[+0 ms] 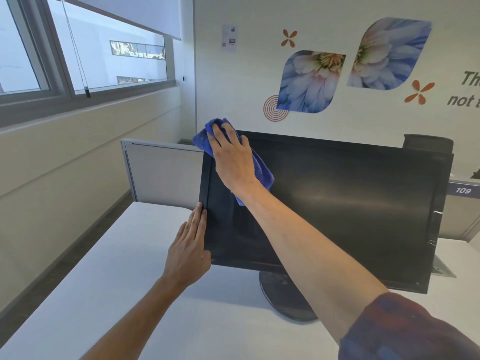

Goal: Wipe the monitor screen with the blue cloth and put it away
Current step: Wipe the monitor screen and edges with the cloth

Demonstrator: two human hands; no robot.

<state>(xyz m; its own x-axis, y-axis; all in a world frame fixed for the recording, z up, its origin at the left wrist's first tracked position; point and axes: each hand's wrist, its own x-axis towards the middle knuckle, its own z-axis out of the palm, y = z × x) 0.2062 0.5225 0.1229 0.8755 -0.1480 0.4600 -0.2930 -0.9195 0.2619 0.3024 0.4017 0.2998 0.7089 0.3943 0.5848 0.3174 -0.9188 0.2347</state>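
right hand [233,159], fingers spread, presses the blue cloth [262,175] flat on the monitor screen [337,203], upper left corner; left hand [188,252], fingers straight together, braces its left edge on the white bench [104,281].

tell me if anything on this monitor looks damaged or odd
One thing: along the right bezel of the monitor, a clear film or tape looks loose and wrinkled, peeling near the edge. Otherwise nothing stands out; the screen shows only glare.

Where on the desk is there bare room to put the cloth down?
Bare desk lies left of the monitor, toward the window wall, and in front of its stand. Crowded: the screen's left edge, with both the left hand and right hand pressing the cloth.
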